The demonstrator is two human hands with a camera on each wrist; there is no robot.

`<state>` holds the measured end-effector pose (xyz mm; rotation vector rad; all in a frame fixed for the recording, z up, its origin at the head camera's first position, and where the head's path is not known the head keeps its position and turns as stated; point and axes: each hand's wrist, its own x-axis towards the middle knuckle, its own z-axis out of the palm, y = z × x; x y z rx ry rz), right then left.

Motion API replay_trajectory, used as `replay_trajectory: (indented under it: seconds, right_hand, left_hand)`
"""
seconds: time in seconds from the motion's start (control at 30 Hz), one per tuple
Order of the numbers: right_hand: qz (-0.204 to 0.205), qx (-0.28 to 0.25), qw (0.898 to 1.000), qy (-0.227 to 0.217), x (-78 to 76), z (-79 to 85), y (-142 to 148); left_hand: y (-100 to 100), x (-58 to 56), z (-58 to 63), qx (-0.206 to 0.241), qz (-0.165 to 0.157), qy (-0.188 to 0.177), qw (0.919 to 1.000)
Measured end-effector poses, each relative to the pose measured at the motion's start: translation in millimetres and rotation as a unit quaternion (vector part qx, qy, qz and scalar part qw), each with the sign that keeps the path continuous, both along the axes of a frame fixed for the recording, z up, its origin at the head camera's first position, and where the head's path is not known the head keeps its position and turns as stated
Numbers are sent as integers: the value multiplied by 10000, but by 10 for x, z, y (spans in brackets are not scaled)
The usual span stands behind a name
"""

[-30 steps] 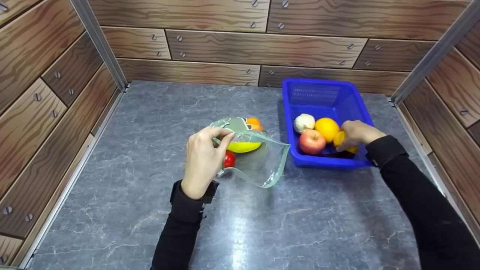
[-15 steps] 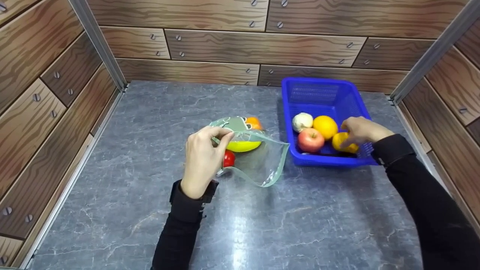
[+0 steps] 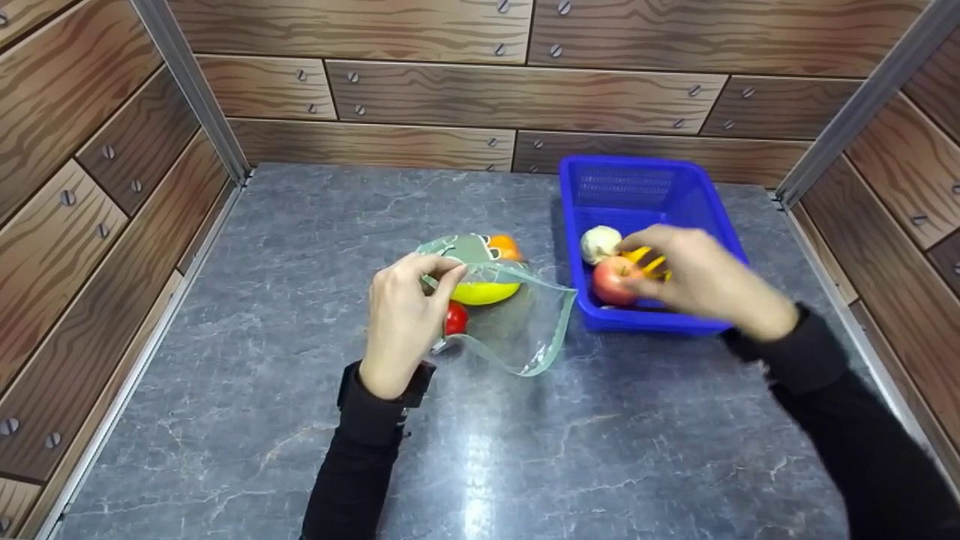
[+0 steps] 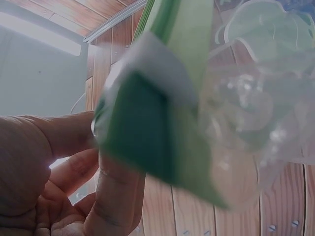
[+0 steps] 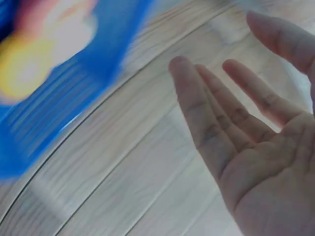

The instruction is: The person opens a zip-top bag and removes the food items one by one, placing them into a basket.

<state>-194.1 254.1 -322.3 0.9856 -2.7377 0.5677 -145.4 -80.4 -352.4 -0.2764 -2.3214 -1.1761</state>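
My left hand pinches the upper edge of a clear zip bag with a green border, between thumb and forefinger. The bag's mouth gapes toward the right. In the left wrist view the green edge lies at the fingertips. A yellow curved fruit, a red round fruit and an orange fruit show at the bag. My right hand, blurred, is over the blue basket, its fingers spread near the apple. In the right wrist view its palm holds nothing.
Beside the apple in the basket sits a white garlic bulb. Orange-yellow fruit is partly hidden by the right hand. Wood-patterned walls enclose the grey marbled table at the back and sides.
My right hand has come off the yellow-orange fruit at the basket's right side and moved left, up over the apple. The left hand and the bag have stayed in place.
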Motion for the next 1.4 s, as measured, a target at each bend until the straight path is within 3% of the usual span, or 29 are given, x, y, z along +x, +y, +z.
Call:
replay_trajectory:
  seconds: [0.1,0.17,0.33,0.53,0.77,1.0,1.17,1.33,1.4]
  right_hand:
    - [632,-211,9975,226,272,32,-304]
    - [890,-76,9949,470,406,28,-480]
    - [1185,273,9905,638,502,-89,-853]
    - [1278,834,9856,732,362,-384,-1263]
    - [1441,1831,9655,1162,110,-740,-1650]
    - [1456,2046,9666,521,-147,-982,-1829]
    - [1378,2924,9370,1325,-193,-1150,-1911]
    - [1406,2890,9283,1871,-193,-1315,-1946]
    - [1340,3098,9130,2292,-201,-1383,-1958]
  left_hand:
    - [1,2,3,4,-3,13,10000]
    - [1,3,4,9,11,11,10000]
    - [8,10,5,26,10,7,10000]
    - [6,12,2,32,-73,-4,10000]
    - [0,14,1,19,20,23,10000]
    - [3,15,-2,-81,35,63,9999]
    - [-3,14,-7,-66,29,102,9999]
    - [-3,17,1,-79,1,103,9999]
    - [0,17,0,-95,-16,94,9999]
